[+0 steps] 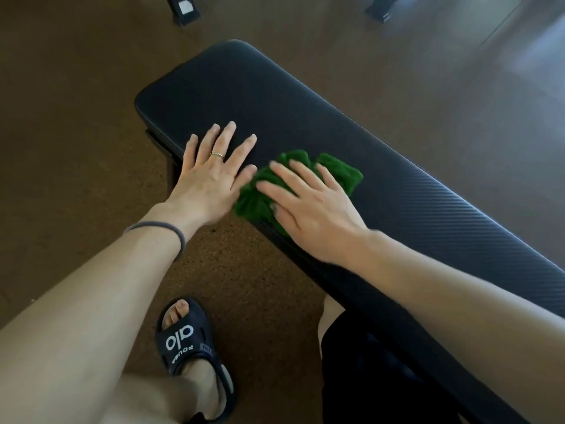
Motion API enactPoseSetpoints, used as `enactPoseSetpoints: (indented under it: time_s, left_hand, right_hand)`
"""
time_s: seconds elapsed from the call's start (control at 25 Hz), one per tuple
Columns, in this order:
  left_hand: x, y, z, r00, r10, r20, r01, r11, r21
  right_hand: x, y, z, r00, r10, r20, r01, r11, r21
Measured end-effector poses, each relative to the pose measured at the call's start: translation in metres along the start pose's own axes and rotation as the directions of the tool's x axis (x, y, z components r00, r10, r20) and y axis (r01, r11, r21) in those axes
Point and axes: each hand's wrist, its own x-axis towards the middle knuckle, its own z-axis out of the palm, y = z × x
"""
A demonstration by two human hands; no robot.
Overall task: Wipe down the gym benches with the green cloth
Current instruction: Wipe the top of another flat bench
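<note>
A long black padded gym bench [275,96] runs from the upper left to the lower right. A crumpled green cloth [339,169] lies on the bench near its front edge. My right hand [312,203] presses flat on the cloth with straight, spread fingers; part of the cloth is hidden under the palm. My left hand [211,172] rests flat on the bare bench pad just left of the cloth, fingers spread, with a ring on one finger and a hair tie round the wrist.
Brown speckled floor [76,133] surrounds the bench. My foot in a dark sandal [189,347] stands on the floor below the bench edge. Two black equipment feet [185,9] [382,9] stand at the far top. A dark bench leg shows below the left end.
</note>
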Motion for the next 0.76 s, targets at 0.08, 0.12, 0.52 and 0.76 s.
enactPoseSetpoints:
  time_s: [0.08,0.12,0.52,0.76]
  left_hand:
    - [0.003,-0.001,-0.001,0.999,-0.039,-0.023,0.037,0.998,-0.056]
    - [0.004,-0.001,-0.001,0.998,-0.052,-0.026,0.05,0.997,-0.066]
    - [0.008,0.008,0.003,0.994,-0.102,-0.049,0.101,0.995,-0.028]
    - [0.005,0.009,0.005,0.991,-0.111,-0.068,0.11,0.994,-0.03]
  right_hand:
    - [0.026,-0.004,0.0,0.998,0.064,-0.006,-0.064,0.998,0.006]
    - [0.02,-0.004,0.002,0.998,0.066,-0.014,-0.066,0.998,0.012]
    - [0.009,0.037,-0.003,0.992,0.107,-0.064,-0.106,0.994,0.011]
    - [-0.002,-0.004,0.01,0.973,0.186,-0.134,-0.185,0.983,0.02]
